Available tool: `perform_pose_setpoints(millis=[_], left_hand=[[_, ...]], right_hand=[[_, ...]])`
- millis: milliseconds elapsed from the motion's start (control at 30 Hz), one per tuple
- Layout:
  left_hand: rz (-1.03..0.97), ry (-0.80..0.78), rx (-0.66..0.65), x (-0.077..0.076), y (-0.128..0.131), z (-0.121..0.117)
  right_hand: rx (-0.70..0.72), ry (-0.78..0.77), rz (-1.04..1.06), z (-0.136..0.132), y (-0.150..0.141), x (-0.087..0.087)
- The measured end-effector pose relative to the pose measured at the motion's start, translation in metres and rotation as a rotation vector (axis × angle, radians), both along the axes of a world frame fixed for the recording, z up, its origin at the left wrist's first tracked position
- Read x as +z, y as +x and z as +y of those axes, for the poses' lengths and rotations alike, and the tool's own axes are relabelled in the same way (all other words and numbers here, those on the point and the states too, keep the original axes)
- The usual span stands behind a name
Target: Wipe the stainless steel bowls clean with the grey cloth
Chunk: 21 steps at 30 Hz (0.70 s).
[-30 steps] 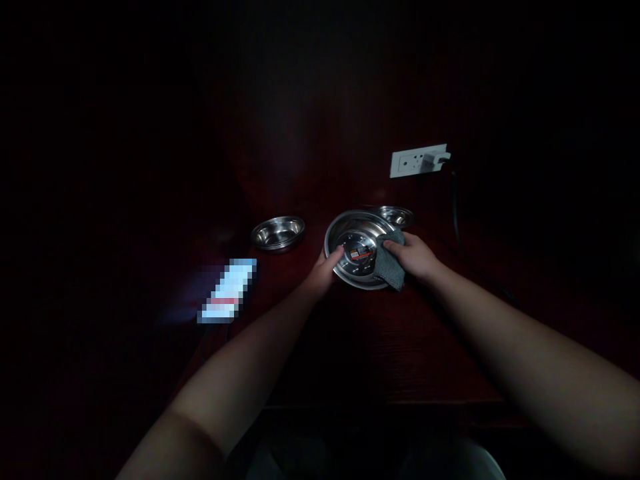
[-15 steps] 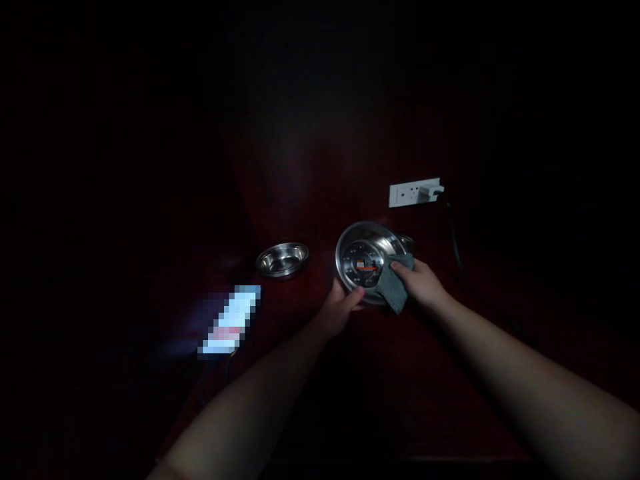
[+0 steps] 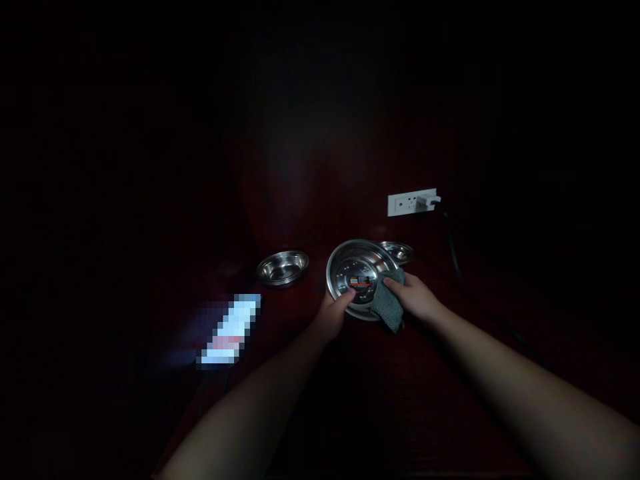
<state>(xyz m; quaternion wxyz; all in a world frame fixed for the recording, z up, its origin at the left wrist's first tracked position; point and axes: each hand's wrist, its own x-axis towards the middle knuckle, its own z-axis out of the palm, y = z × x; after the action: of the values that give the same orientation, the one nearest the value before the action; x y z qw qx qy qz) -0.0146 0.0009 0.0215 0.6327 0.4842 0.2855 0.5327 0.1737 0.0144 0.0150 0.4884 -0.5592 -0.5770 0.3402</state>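
A shiny metal bowl (image 3: pixel 345 263) is held up in front of me, tilted so its inside faces me. A small label (image 3: pixel 359 281) with an orange stripe shows on its bottom. My left hand (image 3: pixel 334 315) grips the lower left rim, thumb inside the bowl and fingers hidden beneath. At the right rim, my right hand (image 3: pixel 417 295) is closed on a grey-green cloth (image 3: pixel 388 308), pressing it over the bowl's edge with the thumb on top. The cloth's corner hangs below the rim.
Another metal bowl (image 3: pixel 283 268) rests on the dark red table at left. Behind the held bowl lies a round metal piece (image 3: pixel 399 251), partly hidden. A lit, pixelated screen (image 3: pixel 233 330) lies at left. On the wall, a white socket (image 3: pixel 411 202) holds a plug with a dark cable (image 3: pixel 453 247).
The held bowl has shifted slightly left and down with both hands, uncovering more of the metal piece behind it. The view has tipped up a little.
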Motion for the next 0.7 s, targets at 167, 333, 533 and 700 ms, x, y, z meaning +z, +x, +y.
perform_pose_setpoints(millis=[167, 333, 533, 700], left_hand=[[0.017, -0.070, 0.003, 0.002, -0.004, 0.002], [0.032, -0.095, -0.050, 0.003, -0.006, 0.002], [0.099, -0.172, -0.074, -0.002, -0.010, 0.006], [0.169, -0.279, -0.182, -0.007, -0.020, 0.016]], right_hand=[[0.002, 0.025, -0.008, 0.004, 0.005, -0.005], [-0.029, 0.009, -0.055, 0.008, 0.009, -0.007], [0.017, -0.101, 0.004, 0.002, 0.006, -0.002], [0.103, -0.367, 0.088, -0.009, -0.001, 0.009]])
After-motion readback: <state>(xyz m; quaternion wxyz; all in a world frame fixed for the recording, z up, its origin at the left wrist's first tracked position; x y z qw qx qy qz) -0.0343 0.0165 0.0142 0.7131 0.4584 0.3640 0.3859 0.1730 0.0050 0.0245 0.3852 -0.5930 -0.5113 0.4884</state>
